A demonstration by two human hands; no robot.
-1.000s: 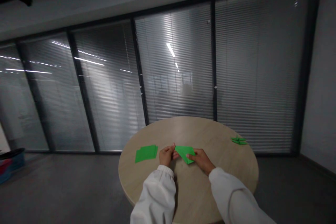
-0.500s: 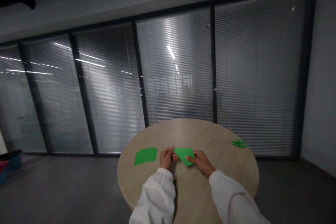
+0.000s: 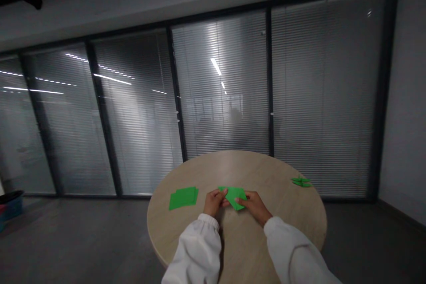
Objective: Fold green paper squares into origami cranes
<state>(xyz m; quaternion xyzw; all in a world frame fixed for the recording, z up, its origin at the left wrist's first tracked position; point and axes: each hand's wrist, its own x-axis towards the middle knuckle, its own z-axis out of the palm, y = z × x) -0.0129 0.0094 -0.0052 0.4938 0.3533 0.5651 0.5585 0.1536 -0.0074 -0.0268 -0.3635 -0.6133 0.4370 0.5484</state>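
A folded piece of green paper (image 3: 235, 196) is held between both hands, just above the table. My left hand (image 3: 214, 202) pinches its left edge, thumb on top and the other fingers partly beneath. On the paper's right side, my right hand (image 3: 253, 206) grips it with the thumb pressed flat on the front. The paper tapers to a point at the bottom; its finer creases are too small to make out. Left of my hands lies a stack of green paper sheets (image 3: 183, 198). A folded green paper figure with pointed ends (image 3: 301, 181) rests near the table's right edge.
The round wooden table (image 3: 233, 166) stands before a wall of glass panels with blinds (image 3: 219, 88). A dark-rimmed blue bin (image 3: 12, 204) is on the floor at the far left. A plain wall (image 3: 406, 97) rises at the right.
My left hand has shifted slightly right and onto the paper, its thumb now lying over the left part. My right hand keeps its grip. The whole view has drifted a little.
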